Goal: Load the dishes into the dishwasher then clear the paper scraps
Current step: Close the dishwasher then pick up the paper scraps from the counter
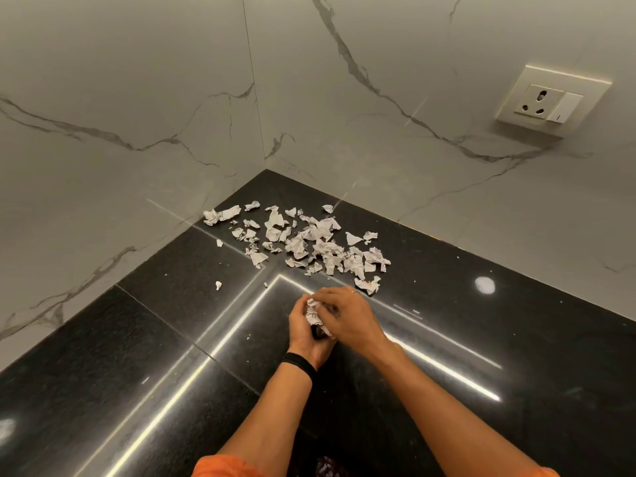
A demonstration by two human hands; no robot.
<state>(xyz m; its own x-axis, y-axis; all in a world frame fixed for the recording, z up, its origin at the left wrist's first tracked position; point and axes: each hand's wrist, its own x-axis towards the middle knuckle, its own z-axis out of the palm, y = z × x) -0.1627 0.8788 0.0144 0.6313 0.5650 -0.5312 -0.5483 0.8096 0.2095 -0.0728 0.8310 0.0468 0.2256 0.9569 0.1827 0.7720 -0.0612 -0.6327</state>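
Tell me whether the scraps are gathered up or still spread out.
Mostly spread: paper scraps litter the counter corner; both hands hold one wad.

Both forearms were bare from the sleeve ends down to the hands, and 2 short orange sleeves (220, 467) showed at the bottom of the view, the left one as a wide crumpled band and the right one as only a sliver at the lower right. The left hand (304, 333) carried a plain black band (298, 363) snug around its wrist. The right hand (347, 316) wore 1 thin ring (354, 291) on a finger.
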